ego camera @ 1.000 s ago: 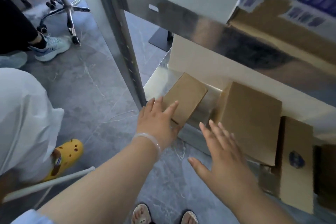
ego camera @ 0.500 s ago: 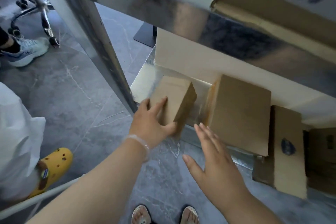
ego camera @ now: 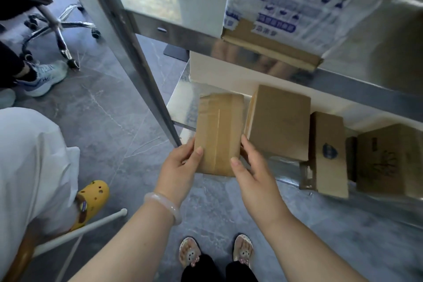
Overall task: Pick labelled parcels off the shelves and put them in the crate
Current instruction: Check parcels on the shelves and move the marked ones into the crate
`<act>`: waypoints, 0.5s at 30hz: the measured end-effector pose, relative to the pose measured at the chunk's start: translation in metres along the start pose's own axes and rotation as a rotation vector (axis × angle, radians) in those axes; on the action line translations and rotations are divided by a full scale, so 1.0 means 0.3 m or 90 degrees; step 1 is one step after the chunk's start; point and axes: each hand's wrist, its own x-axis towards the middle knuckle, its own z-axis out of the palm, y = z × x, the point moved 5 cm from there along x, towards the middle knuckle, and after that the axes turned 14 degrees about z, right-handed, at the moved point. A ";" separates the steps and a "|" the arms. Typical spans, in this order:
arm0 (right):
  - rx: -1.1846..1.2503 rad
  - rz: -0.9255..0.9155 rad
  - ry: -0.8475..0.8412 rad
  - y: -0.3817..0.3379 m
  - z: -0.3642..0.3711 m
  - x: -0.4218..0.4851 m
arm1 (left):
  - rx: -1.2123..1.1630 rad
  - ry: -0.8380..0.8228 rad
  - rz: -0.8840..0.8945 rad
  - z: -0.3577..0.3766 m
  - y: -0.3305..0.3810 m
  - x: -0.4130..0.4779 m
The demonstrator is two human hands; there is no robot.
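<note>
A small brown cardboard parcel [ego camera: 218, 133] with a taped seam is held in front of the bottom shelf [ego camera: 183, 107], its taped face toward me. My left hand [ego camera: 180, 167] grips its lower left edge and my right hand [ego camera: 251, 171] grips its lower right edge. No label shows on the face I see. A larger brown parcel [ego camera: 279, 121] leans on the shelf just to the right. Further right stand a flat box with a blue round mark [ego camera: 327, 155] and a printed brown carton [ego camera: 386, 160]. No crate is in view.
The slanted metal shelf post [ego camera: 128, 52] runs just left of the parcel. A box with blue print [ego camera: 295, 11] overhangs the upper shelf. A seated person in white with a yellow clog [ego camera: 93, 197] is at left, by a white rod [ego camera: 80, 229]. An office chair base [ego camera: 57, 27] stands at far left.
The small parcel has been lifted off the shelf and turned so its taped face shows. My right hand moved in from open air and took hold of its right edge.
</note>
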 end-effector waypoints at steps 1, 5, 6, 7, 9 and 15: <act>-0.014 -0.007 -0.007 0.004 0.004 -0.010 | 0.035 -0.003 0.008 0.000 -0.002 -0.010; -0.079 -0.076 -0.009 -0.019 -0.002 -0.131 | 0.105 -0.067 0.025 0.038 0.053 -0.094; -0.095 -0.097 -0.003 -0.026 -0.005 -0.163 | 0.121 -0.087 0.027 0.051 0.073 -0.115; -0.111 -0.115 0.003 -0.036 -0.011 -0.193 | 0.129 -0.096 0.028 0.060 0.090 -0.133; -0.131 -0.126 0.008 -0.054 -0.032 -0.247 | 0.112 -0.085 0.015 0.061 0.115 -0.162; -0.116 -0.090 0.096 -0.048 -0.222 -0.395 | -0.026 -0.117 -0.030 0.096 0.225 -0.301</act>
